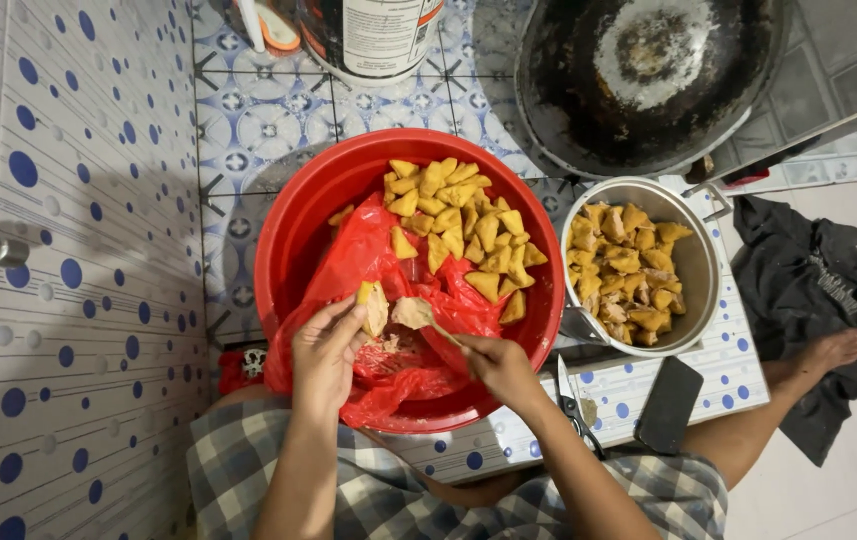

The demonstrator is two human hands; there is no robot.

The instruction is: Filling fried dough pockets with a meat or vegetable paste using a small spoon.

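A big red basin [293, 240] sits on the tiled floor in front of me, lined with a red plastic bag [368, 265] that holds several yellow fried tofu pieces [468, 235]. My left hand [326, 350] holds one tofu piece [374, 305] over the bag. A spoon [418, 316] heaped with pale filling is gripped in my right hand [498, 368], its bowl right beside that piece. More filling lies on the bag under my hands.
A metal pot [700, 265] with filled tofu stands right of the basin. Scissors [573, 405] and a dark phone [670, 403] lie by my knee. A black wok [643, 75] and a white bucket [373, 35] stand behind. A dark cloth [813, 290] lies right.
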